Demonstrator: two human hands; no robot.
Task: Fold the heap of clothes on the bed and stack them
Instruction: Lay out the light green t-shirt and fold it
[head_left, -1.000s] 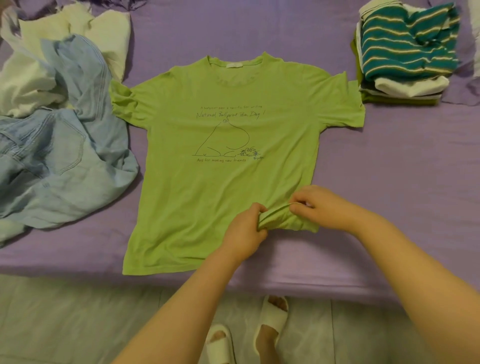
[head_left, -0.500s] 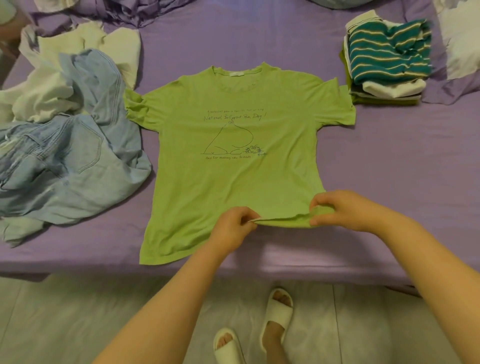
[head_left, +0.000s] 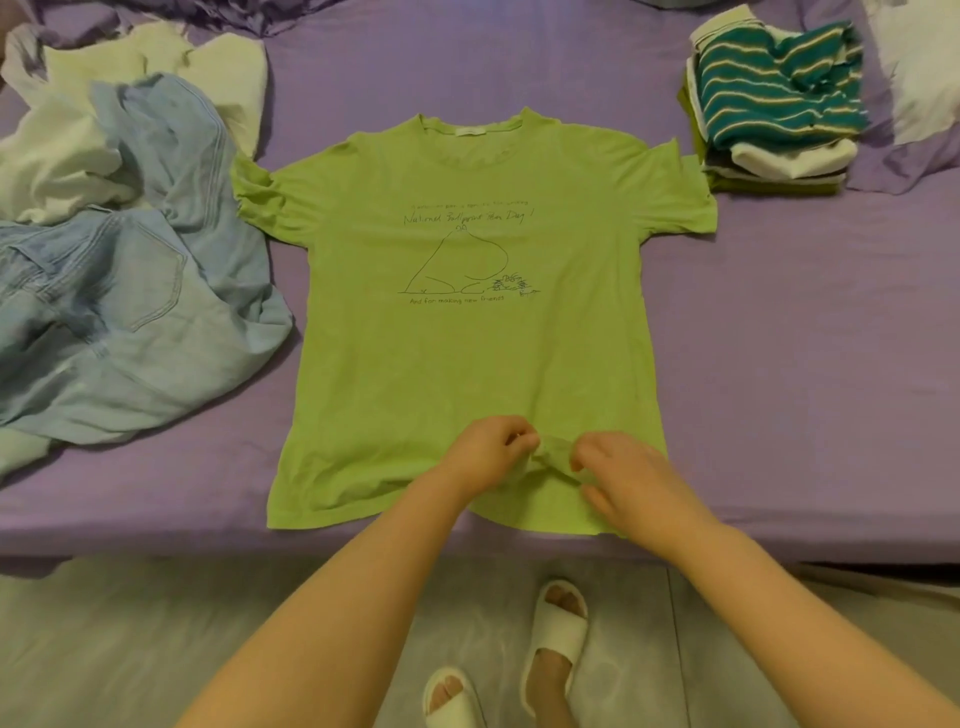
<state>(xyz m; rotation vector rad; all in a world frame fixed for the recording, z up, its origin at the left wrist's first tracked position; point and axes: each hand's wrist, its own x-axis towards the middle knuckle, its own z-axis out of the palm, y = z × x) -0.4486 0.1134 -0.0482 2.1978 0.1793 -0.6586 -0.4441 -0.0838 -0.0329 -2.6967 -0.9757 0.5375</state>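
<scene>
- Green t-shirt (head_left: 467, 364) spread flat, collar far, hem near.
- Left hand (head_left: 488, 454) and right hand (head_left: 623, 478) close together, pinching bunched fabric just above hem.

Green T-shirt (head_left: 467, 364): soft matt knit cloth, lying mostly smooth, showing a thin dark line-drawn print; bunching into a small ridge near its hem at 6 o'clock.
Bed sheet (head_left: 805, 364): purple woven cloth, matt, lying smooth with faint creases.
Jeans (head_left: 130, 322): pale blue denim, matt, showing raised seams and stitched pocket, lying rumpled at 9 o'clock.
Cream garment (head_left: 67, 145): matt cloth, crumpling at 10 o'clock.
Folded stack (head_left: 774, 119): at 2 o'clock, topping with a teal-and-cream striped knit, looking slightly fuzzy.
Slippers (head_left: 556, 629): white, smooth, matt, moulded-looking.
Floor (head_left: 104, 649): pale, hard, giving a faint sheen.
</scene>
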